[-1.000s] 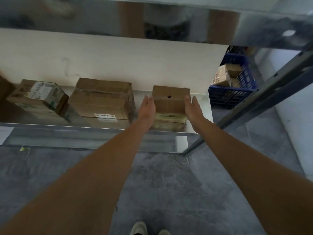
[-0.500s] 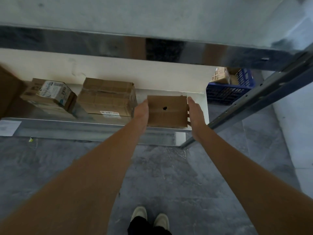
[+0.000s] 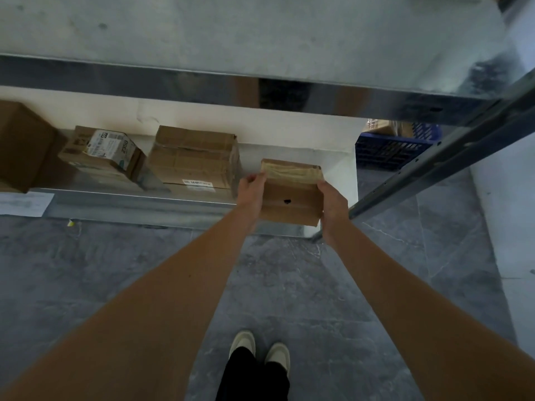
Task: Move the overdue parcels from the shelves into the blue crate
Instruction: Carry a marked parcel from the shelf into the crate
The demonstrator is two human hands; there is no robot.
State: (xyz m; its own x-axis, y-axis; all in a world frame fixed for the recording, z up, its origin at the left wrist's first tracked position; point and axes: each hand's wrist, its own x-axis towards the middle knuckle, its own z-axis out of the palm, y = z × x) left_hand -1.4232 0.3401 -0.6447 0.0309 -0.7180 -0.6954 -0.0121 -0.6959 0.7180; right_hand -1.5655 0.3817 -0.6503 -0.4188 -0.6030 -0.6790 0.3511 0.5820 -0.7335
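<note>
A small brown cardboard parcel (image 3: pixel 291 195) with a black mark on its face is held between both hands, tilted, over the front edge of the low metal shelf (image 3: pixel 139 199). My left hand (image 3: pixel 251 190) grips its left side and my right hand (image 3: pixel 333 202) grips its right side. The blue crate (image 3: pixel 388 150) stands on the floor beyond the shelf's right end, with cardboard parcels inside it, and is partly hidden by the upper shelf and the frame post.
Three more parcels stay on the low shelf: a large taped box (image 3: pixel 194 157), a labelled box (image 3: pixel 104 153) and a big box (image 3: pixel 20 143) at the far left. An upper shelf (image 3: pixel 260 39) overhangs. A slanted steel post (image 3: pixel 434 169) stands at the right. My shoes (image 3: pixel 260 350) are on grey floor.
Both hands have lifted the small parcel off the shelf and drawn it toward me, turning it so its taped side faces up. My view has tilted downward.
</note>
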